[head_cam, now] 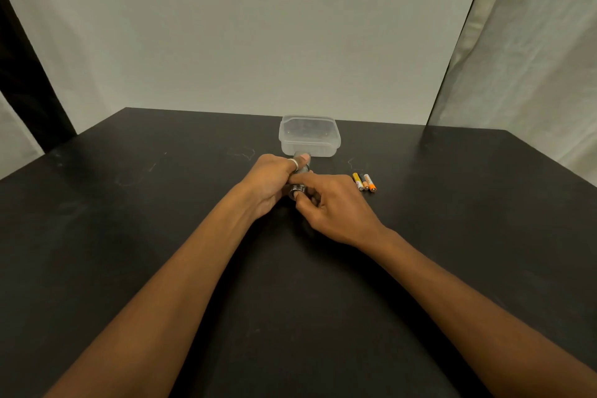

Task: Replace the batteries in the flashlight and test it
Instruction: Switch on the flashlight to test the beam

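At frame centre the flashlight (pixel 298 188) is gripped by the left hand (pixel 268 182), its near end pinched by the right hand (pixel 336 207). The end cap is judged to be under unscrewing. Next, the batteries (pixel 365 182), laid right of centre, must be swapped in with polarity matched.

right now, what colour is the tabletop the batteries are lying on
Black tabletop, faintly scuffed with pale marks; seen in the head view.

We found the tabletop (pixel 129 236) open to both sides; only a plastic tub (pixel 309 136) and batteries (pixel 364 182) stood ahead.
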`<state>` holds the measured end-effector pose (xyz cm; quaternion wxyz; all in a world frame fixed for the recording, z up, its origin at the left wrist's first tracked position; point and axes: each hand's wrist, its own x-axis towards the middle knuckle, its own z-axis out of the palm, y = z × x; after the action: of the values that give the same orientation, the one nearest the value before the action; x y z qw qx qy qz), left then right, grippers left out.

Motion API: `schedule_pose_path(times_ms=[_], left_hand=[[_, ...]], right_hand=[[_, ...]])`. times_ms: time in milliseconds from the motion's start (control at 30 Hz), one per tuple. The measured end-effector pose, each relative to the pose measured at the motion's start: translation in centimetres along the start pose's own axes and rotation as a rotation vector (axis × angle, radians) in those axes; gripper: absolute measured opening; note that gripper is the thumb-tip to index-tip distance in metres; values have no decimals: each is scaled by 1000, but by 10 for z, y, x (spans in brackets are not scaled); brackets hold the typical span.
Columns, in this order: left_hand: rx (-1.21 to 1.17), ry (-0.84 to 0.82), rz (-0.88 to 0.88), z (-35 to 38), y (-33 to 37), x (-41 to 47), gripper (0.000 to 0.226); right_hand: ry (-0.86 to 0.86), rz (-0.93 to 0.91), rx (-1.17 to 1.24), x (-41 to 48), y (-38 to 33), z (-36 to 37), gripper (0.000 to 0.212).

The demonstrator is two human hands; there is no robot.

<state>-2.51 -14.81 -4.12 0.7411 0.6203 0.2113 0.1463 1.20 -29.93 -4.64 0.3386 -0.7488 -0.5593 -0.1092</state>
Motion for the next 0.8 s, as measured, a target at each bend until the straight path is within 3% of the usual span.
schedule_pose_path(times_ms=[567, 800], left_hand=[[13, -37, 22, -3, -1, 0, 33], [-149, 5, 43, -1, -4, 0, 37]], right_hand=[[22, -34, -20, -1, 2, 4, 27], [19, -56, -37, -1, -1, 1, 35]])
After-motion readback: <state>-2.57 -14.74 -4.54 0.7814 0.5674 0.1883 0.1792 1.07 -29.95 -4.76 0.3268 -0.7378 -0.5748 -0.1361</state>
